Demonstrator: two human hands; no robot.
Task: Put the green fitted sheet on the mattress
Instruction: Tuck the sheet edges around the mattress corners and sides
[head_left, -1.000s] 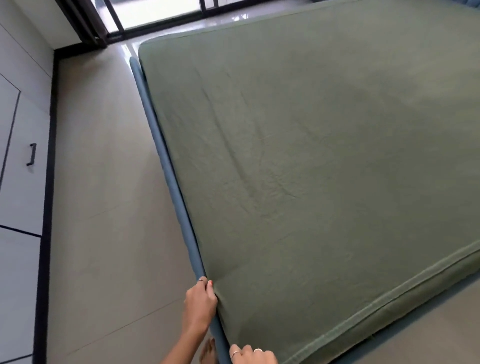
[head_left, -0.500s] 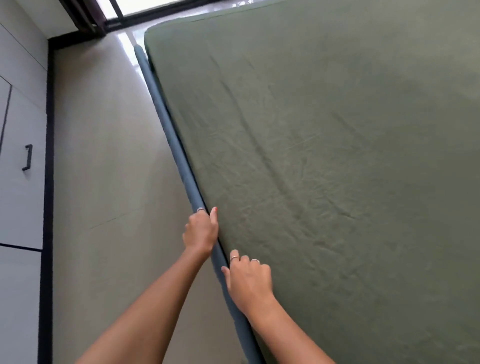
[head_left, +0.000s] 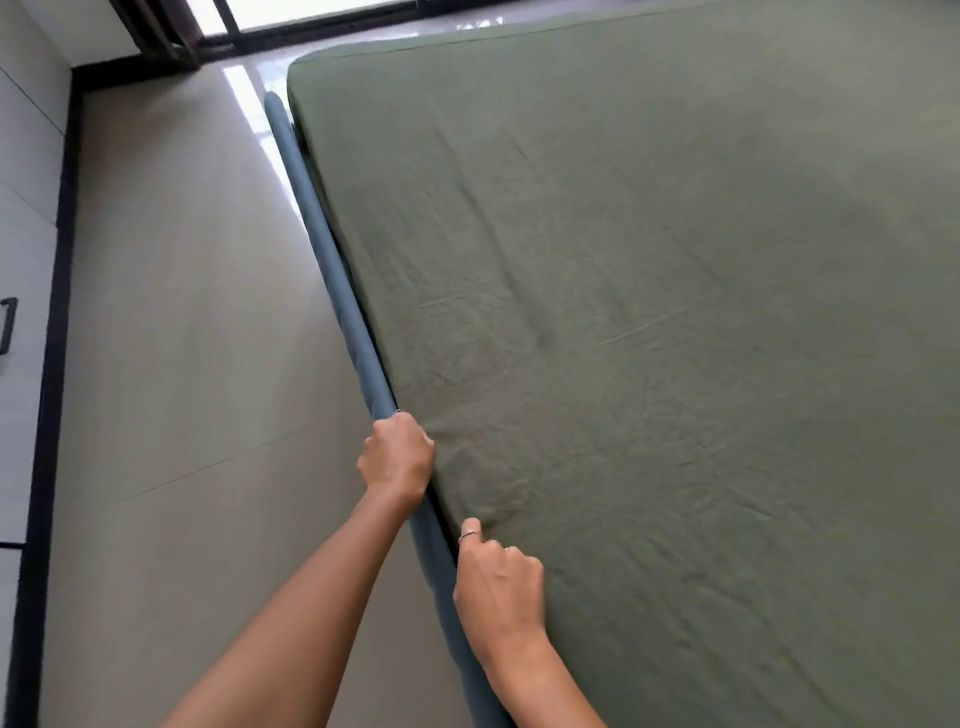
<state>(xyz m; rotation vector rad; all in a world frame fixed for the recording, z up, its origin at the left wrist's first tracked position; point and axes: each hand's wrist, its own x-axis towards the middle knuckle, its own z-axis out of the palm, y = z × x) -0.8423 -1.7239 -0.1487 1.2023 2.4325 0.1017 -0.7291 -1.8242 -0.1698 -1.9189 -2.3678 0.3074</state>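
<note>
since the green fitted sheet (head_left: 649, 322) already covers the mattress, soft and light, your left hand (head_left: 397, 454) and right hand (head_left: 498, 582) curl over its side edge; grip there.

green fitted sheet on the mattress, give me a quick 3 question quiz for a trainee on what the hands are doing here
1. True or false: both hands work at the same long edge of the green fitted sheet.
2. Which hand is farther from the camera along that edge: A) left hand, B) right hand?
3. Fill in: the padded rail running between the sheet and the pale tiled floor is the blue ____.

Key: 1 true, both are at the edge beside the rail. 2 A. 3 bed frame.
</note>
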